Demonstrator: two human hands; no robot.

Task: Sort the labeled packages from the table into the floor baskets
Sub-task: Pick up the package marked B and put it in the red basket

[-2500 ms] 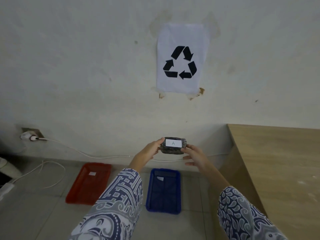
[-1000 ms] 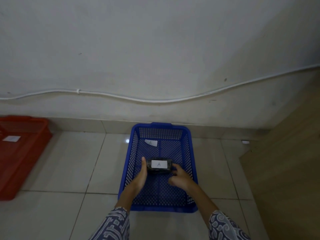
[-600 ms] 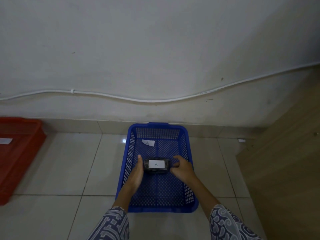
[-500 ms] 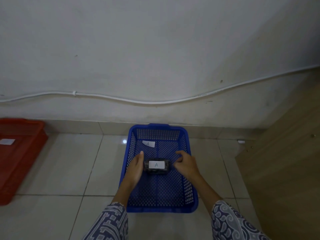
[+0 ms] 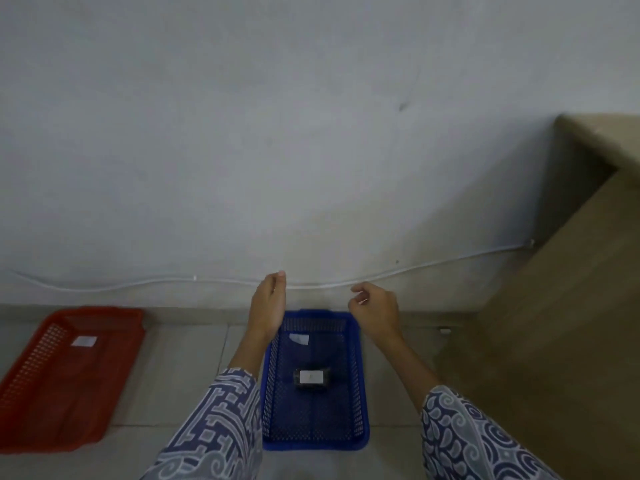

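Note:
A small dark package (image 5: 311,378) with a white label lies flat on the floor of the blue basket (image 5: 360,403), near its middle. A white tag (image 5: 299,338) sits at the basket's far end. My left hand (image 5: 268,306) hangs above the basket's far left corner, fingers loosely extended, holding nothing. Raised above the far right corner, my right hand (image 5: 375,311) has its fingers loosely curled and is empty. Both hands are well clear of the package.
A red basket (image 5: 41,386) with a white tag (image 5: 83,341) lies on the tiled floor at the left. The wooden table (image 5: 561,306) rises at the right. A white cable (image 5: 138,284) runs along the wall behind the baskets.
Both hands let go of the package, which now rests in the blue basket, and rose away from it. The view pulled back and up.

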